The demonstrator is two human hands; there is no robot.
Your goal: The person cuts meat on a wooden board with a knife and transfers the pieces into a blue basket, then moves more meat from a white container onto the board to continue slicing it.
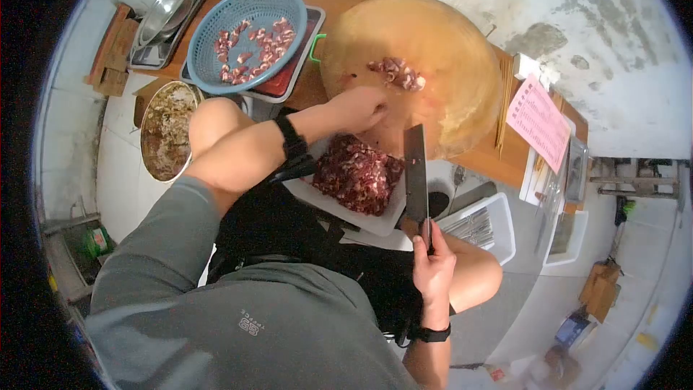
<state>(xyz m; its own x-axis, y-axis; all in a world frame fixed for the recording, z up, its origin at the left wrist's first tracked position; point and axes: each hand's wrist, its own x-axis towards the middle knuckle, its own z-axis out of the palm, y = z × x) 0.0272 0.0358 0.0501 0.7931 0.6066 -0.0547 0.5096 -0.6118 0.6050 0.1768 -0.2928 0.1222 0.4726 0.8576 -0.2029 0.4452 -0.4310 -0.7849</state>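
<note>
My right hand (434, 261) grips the handle of a cleaver (415, 177), its broad blade pointing away from me past the front edge of a round wooden chopping board (462, 43). Over the near left part of the board is my left hand (364, 108), fingers curled together; whatever they hold, if anything, is hidden. A small cluster of cut meat pieces (398, 74) lies on the board beyond that hand. Below the board's front edge, a white tub (382, 225) holds a heap of dark red chopped meat (357, 173).
A blue perforated basket (198, 58) with meat pieces stands left of the board on a tray. Farther left are metal bowls (167, 11) and a round container (171, 130). Skewers (505, 101), a pink paper (538, 121) and a white bin of metal sticks (505, 227) are right.
</note>
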